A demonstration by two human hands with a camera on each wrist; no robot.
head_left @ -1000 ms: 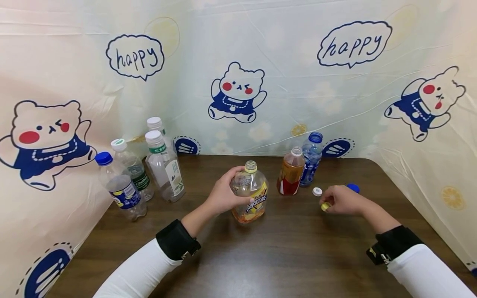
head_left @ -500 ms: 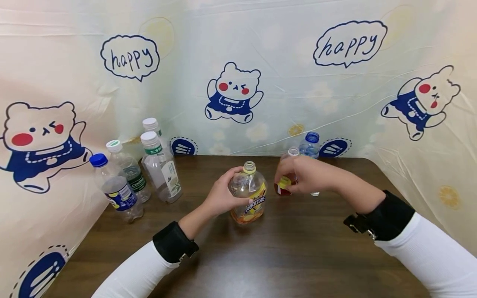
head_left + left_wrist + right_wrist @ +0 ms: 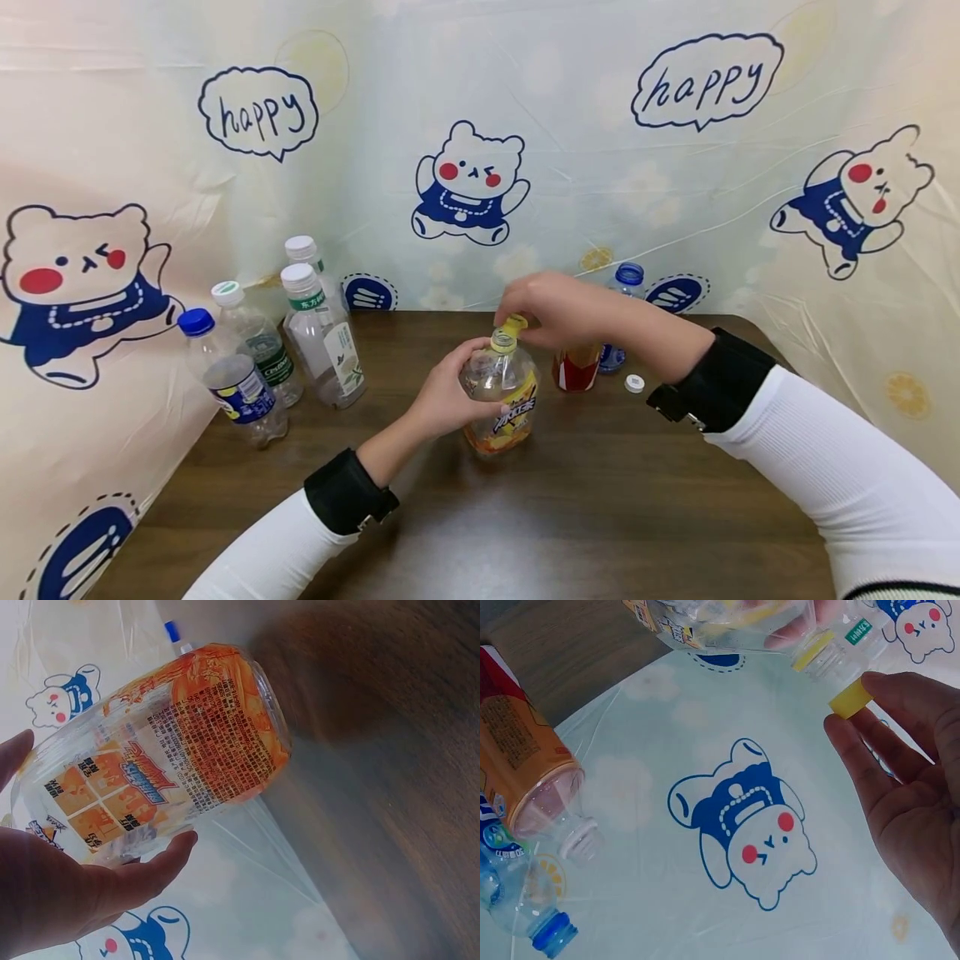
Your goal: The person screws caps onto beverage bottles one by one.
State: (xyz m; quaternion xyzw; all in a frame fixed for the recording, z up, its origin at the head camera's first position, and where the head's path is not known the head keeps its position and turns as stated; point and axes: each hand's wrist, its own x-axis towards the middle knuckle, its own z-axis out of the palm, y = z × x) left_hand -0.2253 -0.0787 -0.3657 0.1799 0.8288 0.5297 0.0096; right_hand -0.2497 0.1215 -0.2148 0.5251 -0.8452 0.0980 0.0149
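My left hand [image 3: 450, 392] grips a clear plastic drink bottle [image 3: 512, 427] with a yellow and orange label. It stands upright on the table, its mouth uncapped. In the left wrist view, the thumb and fingers lie on both sides of the bottle [image 3: 217, 735]. Just above the bottle's neck, my right hand [image 3: 551, 308] pinches a yellow cap [image 3: 513, 324] between thumb and fingers. The right wrist view shows a small gap between this cap [image 3: 851, 699] and the threaded mouth [image 3: 815, 651]. Part of the right hand and forearm hides the bottles behind.
An uncapped red-and-orange-labelled bottle [image 3: 576, 368] and an uncapped blue bottle [image 3: 628, 275] stand at the back right. A white cap [image 3: 634, 383] lies near them. Several capped bottles stand at the left, including a blue-capped one [image 3: 246, 392]. A printed curtain [image 3: 360, 183] borders the table [image 3: 600, 500].
From the loose caps on the right, my right hand has carried the yellow cap leftward and up to the bottle's mouth. My left hand keeps its grip in the same place.
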